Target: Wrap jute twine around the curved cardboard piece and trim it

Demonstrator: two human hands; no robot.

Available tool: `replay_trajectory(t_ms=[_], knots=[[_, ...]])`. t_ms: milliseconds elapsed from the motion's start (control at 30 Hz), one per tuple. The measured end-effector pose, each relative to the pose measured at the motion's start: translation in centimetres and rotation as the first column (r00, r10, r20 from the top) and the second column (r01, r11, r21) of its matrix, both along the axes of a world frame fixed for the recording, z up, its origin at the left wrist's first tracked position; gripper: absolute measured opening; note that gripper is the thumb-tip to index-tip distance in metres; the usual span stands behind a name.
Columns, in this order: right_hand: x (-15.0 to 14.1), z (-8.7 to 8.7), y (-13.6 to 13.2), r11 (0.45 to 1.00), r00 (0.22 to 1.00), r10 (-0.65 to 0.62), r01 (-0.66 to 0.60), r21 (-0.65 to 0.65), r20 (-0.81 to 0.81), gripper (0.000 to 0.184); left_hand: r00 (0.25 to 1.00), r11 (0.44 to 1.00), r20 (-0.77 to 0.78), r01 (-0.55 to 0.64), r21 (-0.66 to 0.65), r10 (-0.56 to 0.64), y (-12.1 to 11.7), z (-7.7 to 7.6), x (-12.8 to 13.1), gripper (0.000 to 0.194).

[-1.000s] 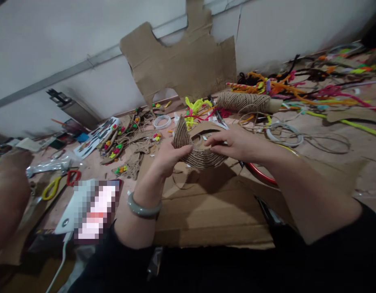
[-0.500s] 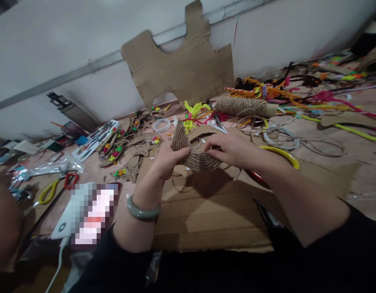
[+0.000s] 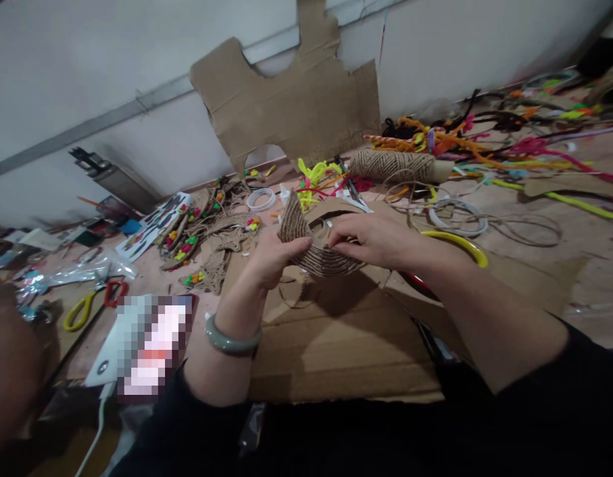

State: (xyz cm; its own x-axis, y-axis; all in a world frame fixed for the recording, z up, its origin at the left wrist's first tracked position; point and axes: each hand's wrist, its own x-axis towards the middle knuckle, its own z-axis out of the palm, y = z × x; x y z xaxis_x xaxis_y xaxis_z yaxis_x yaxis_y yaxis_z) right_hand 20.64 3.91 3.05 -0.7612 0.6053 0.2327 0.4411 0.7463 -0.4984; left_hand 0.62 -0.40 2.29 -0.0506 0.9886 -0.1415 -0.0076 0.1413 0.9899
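Note:
A curved crescent wrapped in rows of brown twine [image 3: 331, 262] is held up over a brown cardboard sheet [image 3: 346, 361]. My left hand [image 3: 279, 258] grips its left end, the thumb lying across the twine rows. At the inner edge on the right, my right hand [image 3: 360, 237] has its fingers pinched together against the crescent; whether a strand is between them is too small to make out. A spool of twine [image 3: 393, 165] lies beyond my hands. Under my right forearm, the yellow and red handles of scissors [image 3: 465, 246] stick out.
Twine-wrapped pieces with coloured knots [image 3: 187, 238] lie to the left. A phone [image 3: 157, 351] and a white charger [image 3: 107, 358] are nearer. Colourful pipe cleaners [image 3: 465, 146] spread at the back right. A cut cardboard panel [image 3: 286, 99] leans on the wall. Another person's arm [image 3: 10, 371] shows at far left.
The view has shifted slightly, so the background sits a little higher. Both hands keep nearly the same place on the crescent, with the right fingers moved only a touch.

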Motion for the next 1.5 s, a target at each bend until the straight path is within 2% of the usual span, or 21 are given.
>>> replay_trajectory(t_ms=[167,333,400,500,567,700,833,933,1200,1500], knots=[[-0.2,-0.3,-0.2,0.994,0.995,-0.092,0.094,-0.054,0.038,0.020,0.999,1.000,-0.037,0.016,0.014,-0.016,-0.1,0.0,0.0,0.023],[-0.6,-0.2,-0.2,0.992,0.995,-0.067,0.074,-0.102,0.071,0.022,1.000,0.999,-0.029,-0.005,0.054,0.006,0.0,-0.1,0.0,0.024],[-0.8,0.0,-0.2,0.988,0.997,-0.079,0.081,-0.135,0.021,0.020,0.998,0.997,0.055,-0.043,0.068,0.039,-0.2,0.1,0.4,0.028],[-1.0,0.0,-0.2,0.976,0.981,-0.133,0.106,-0.189,-0.141,0.021,0.975,0.993,0.205,-0.098,0.066,0.083,-0.6,0.2,1.4,0.038],[-1.1,-0.1,-0.2,0.973,0.964,-0.159,0.117,-0.198,-0.211,0.021,0.965,0.994,0.248,-0.096,0.047,0.081,-0.8,0.0,2.1,0.042],[-1.5,-0.8,-0.4,0.974,0.949,-0.203,0.171,-0.148,-0.239,0.020,0.970,0.998,0.235,-0.068,-0.010,0.068,-1.0,-0.8,3.0,0.040],[-1.6,-1.4,-0.4,0.972,0.945,-0.211,0.176,-0.154,-0.251,0.022,0.956,0.995,0.274,-0.103,-0.010,0.102,-0.8,-1.1,3.0,0.037],[-1.4,-1.4,-0.1,0.981,0.938,-0.186,0.160,-0.111,-0.293,0.022,0.942,0.992,0.313,-0.124,0.001,0.118,-0.7,-1.0,2.8,0.037],[-1.1,-1.6,0.3,0.987,0.920,-0.023,0.084,0.140,-0.390,0.021,0.927,0.990,0.352,-0.140,0.011,0.127,-0.5,-1.0,2.6,0.030],[-1.0,-1.8,0.4,0.982,0.923,0.012,0.061,0.179,-0.384,0.020,0.938,0.992,0.327,-0.126,-0.001,0.119,-0.6,-1.1,2.8,0.031]])
